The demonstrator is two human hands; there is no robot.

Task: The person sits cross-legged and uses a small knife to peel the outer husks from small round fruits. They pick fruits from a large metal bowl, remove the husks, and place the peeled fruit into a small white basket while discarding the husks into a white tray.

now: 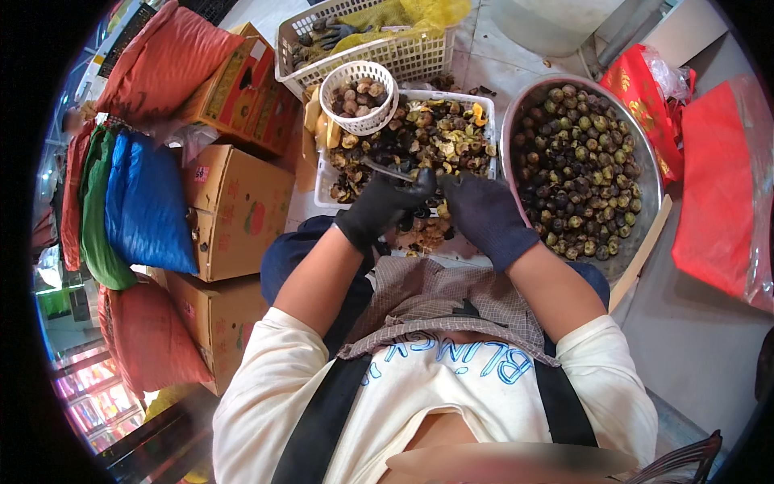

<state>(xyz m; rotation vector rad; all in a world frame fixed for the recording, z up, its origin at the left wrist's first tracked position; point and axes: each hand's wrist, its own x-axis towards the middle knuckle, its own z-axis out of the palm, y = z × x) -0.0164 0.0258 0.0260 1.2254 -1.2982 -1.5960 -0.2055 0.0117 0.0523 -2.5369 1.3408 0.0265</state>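
My left hand (387, 206), in a black glove, grips a thin metal tool (387, 169), likely a knife, which points to the upper left. Beside it my right hand (484, 212), in a dark blue glove, has its fingers bent close to the left thumb. Whether anything sits between those fingers is hidden. Both hands are over the near edge of a white plastic crate (325, 189) holding dark and yellowish husk pieces (447, 142). A small white basket (357, 124) of brown, husked walnuts (360, 97) rests at the crate's far left corner.
To the right stands a metal basin (623, 266) of green and blackened walnuts (574, 175), with a red bag (725, 187) beyond it. Cardboard boxes (248, 212) and sacks (145, 199) are stacked left. Behind is a larger white crate (387, 60) with yellow netting (399, 24).
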